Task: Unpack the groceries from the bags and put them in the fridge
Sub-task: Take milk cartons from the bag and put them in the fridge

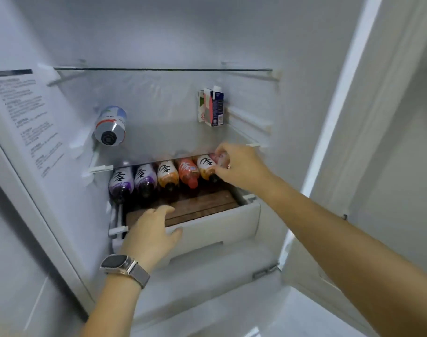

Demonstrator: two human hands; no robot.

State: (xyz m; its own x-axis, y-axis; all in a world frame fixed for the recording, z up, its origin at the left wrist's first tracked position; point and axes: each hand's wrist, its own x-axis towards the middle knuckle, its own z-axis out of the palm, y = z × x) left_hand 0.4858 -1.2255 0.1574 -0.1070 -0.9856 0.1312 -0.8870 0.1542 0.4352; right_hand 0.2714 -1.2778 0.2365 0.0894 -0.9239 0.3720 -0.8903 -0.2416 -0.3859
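Note:
Inside the open fridge, several drink bottles lie side by side on a lower shelf: two purple (121, 184), an orange one (168, 177), a red one (188, 172) and another orange one (205, 167). My right hand (239, 166) grips a pinkish bottle (219, 158) at the right end of that row, mostly hidden by the fingers. My left hand (150, 233), with a watch on the wrist, rests with relaxed fingers on the front edge of the white drawer (214, 229) below the bottles.
On the glass shelf above, a large bottle (111, 126) lies on its side at the left and a small carton (211, 107) stands at the right. Another glass shelf (162, 69) sits higher. The fridge door (25, 132) stands open at the left.

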